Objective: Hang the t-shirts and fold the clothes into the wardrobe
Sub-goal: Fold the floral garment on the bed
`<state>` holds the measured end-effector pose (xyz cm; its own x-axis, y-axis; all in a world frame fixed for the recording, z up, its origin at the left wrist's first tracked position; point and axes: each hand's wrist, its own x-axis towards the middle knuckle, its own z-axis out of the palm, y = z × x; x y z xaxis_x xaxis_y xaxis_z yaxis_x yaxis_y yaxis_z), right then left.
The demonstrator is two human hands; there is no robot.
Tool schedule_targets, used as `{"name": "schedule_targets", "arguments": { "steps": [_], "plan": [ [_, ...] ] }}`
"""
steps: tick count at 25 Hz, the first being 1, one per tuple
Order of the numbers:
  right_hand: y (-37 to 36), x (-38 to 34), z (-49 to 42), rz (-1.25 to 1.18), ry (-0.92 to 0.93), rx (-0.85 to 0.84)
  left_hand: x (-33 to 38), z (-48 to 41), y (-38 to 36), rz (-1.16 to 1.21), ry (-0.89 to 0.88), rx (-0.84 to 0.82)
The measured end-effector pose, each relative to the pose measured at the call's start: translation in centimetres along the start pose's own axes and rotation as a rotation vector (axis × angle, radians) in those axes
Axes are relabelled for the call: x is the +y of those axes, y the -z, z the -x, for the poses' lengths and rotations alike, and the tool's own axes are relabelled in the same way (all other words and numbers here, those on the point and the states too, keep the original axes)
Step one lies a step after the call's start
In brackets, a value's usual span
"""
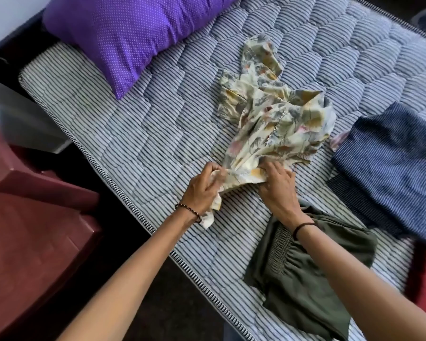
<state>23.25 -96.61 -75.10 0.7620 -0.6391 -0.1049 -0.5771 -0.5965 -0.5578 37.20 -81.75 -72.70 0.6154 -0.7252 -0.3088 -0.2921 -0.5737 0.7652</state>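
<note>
Item: our left hand [202, 185], fingers curled round the near hem of the floral garment [276, 114], which lies bunched on the mattress [133, 134] beyond both grips.
Item: our right hand [278, 188], pinching the same hem.
Under its wrist: olive garment [305, 279].
Further right: folded blue garment [391, 163].
Risk: an uneven pull would likely set creases.

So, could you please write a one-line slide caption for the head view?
Left hand and right hand hold a crumpled floral garment on the striped mattress, beside folded blue fabric.

purple dotted pillow [123, 38]; floral garment [278, 124]; striped mattress [133, 134]
</note>
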Motion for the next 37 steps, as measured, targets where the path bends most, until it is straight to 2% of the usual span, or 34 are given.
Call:
{"name": "schedule_targets", "arguments": {
  "steps": [3, 5, 6, 7, 9, 10, 11, 12, 13, 14, 16, 18, 21, 23, 26, 27, 29, 31, 32, 33, 34, 35, 37],
  "plan": [
    [1.0, -0.8, 0.6, -0.377, -0.142, -0.050, -0.2, 0.7, -0.1, -0.146, -0.095, -0.178],
    [1.1, -0.9, 0.6, -0.411, -0.146, -0.111, -1.8, 1.0, -1.0, -0.169, -0.246, -0.221],
    [1.1, -1.1, 0.7, -0.407, -0.121, -0.189, -2.4, 1.2, -1.1, -0.161, -0.264, -0.233],
    [1.2, -1.4, 0.9, -0.421, -0.094, -0.277, -2.4, 1.4, -0.9, -0.189, -0.200, -0.275],
    [1.6, -2.5, 1.4, -0.484, -0.077, -0.463, -2.4, 1.6, -0.1, -0.496, -0.022, -0.441],
    [1.7, -2.9, 1.8, -0.509, -0.082, -0.555, -2.3, 1.7, 0.2, -0.559, 0.035, -0.537],
    [1.7, -3.1, 2.3, -0.507, -0.089, -0.641, -2.1, 1.8, 0.6, -0.444, 0.073, -0.581],
    [1.7, -3.4, 2.7, -0.479, -0.082, -0.723, -1.9, 1.9, 0.8, -0.178, 0.110, -0.568],
    [1.7, -3.7, 3.0, -0.442, -0.083, -0.814, -1.1, 2.2, 1.0, 0.122, 0.157, -0.484],
    [1.6, -4.0, 3.4, -0.420, -0.087, -0.916, -0.4, 2.3, 0.9, 0.325, 0.182, -0.354],
    [1.7, -4.6, 4.1, -0.415, -0.114, -1.069, 0.7, 1.6, 0.3, 0.409, 0.148, -0.156],
    [1.7, -4.8, 4.7, -0.457, -0.116, -1.121, 2.5, 0.7, -1.1, 0.324, 0.179, -0.172],
    [1.8, -5.6, 5.0, -0.660, -0.101, -1.023, 4.0, -0.9, -3.5, 0.036, 0.265, -0.379],
    [2.3, -4.9, 4.5, -0.833, -0.150, -0.966, 4.0, -1.8, -4.4, -0.125, 0.216, -0.400],
    [4.0, -2.7, 3.0, -0.897, -0.159, -0.898, 4.5, -1.8, -4.0, 0.005, 0.254, -0.345],
    [4.7, -2.3, 2.7, -0.912, -0.162, -0.807, 4.4, -1.7, -3.8, 0.070, 0.257, -0.319],
    [5.3, -1.7, 2.0, -0.899, -0.194, -0.469, 3.6, -1.3, -3.7, 0.138, 0.215, -0.337],
    [4.8, -1.5, 0.9, -0.673, -0.222, -0.065, 3.0, -0.8, -3.3, 0.165, 0.206, -0.531],
    [4.1, -1.3, 0.3, -0.548, -0.213, 0.030, 2.8, -0.6, -3.1, 0.155, 0.201, -0.635],
    [3.4, -1.2, -0.2, -0.456, -0.213, 0.040, 2.6, -0.7, -3.0, 0.147, 0.186, -0.667],
    [2.6, -0.8, -0.7, -0.389, -0.227, 0.011, 2.6, -0.8, -3.0, 0.126, 0.156, -0.601],
    [1.9, -0.7, -0.9, -0.329, -0.247, -0.011, 2.5, -1.1, -3.1, 0.076, 0.138, -0.442],
    [1.0, -0.5, -0.7, -0.228, -0.266, 0.006, 2.3, -2.1, -3.4, -0.061, 0.162, -0.001]
  ]
}}
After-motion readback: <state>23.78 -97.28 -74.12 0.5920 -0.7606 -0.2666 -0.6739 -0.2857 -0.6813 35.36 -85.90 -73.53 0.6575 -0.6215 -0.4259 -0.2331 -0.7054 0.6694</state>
